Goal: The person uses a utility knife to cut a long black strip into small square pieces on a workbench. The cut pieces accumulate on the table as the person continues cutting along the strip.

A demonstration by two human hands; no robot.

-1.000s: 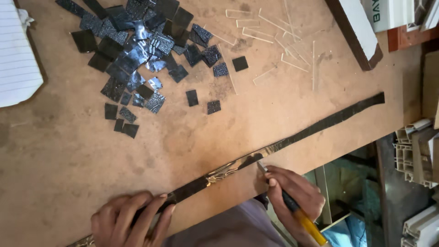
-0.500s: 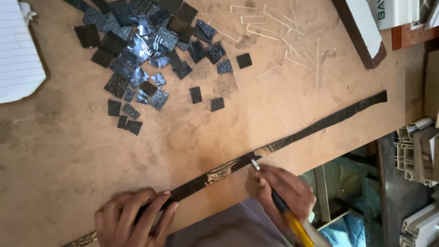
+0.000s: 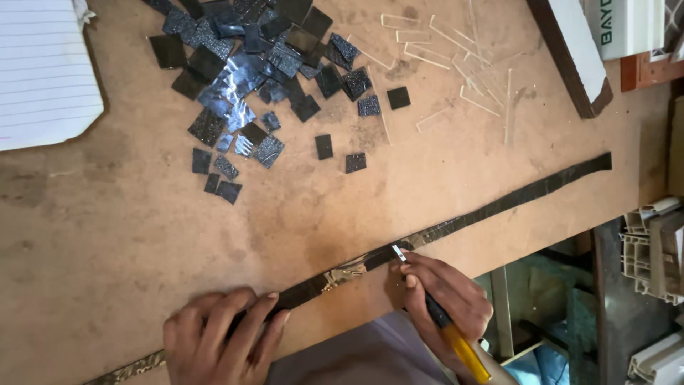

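Note:
A long dark glossy strip (image 3: 499, 203) lies slantwise along the near edge of the brown wooden table (image 3: 142, 235). My left hand (image 3: 221, 339) presses flat on the strip's lower left part. My right hand (image 3: 445, 303) grips a utility knife with a yellow and black handle (image 3: 456, 339). Its blade tip touches the strip near the middle, just right of a shiny patch.
A heap of small dark square pieces (image 3: 249, 71) covers the far middle of the table. Thin pale slivers (image 3: 463, 64) lie scattered at the far right. Lined paper (image 3: 43, 78) sits far left, a dark-edged board (image 3: 577, 50) far right. White plastic profiles (image 3: 652, 249) stand beyond the table's right edge.
The knife tip has slid a little to the left along the strip. My left hand stays pressed on the strip.

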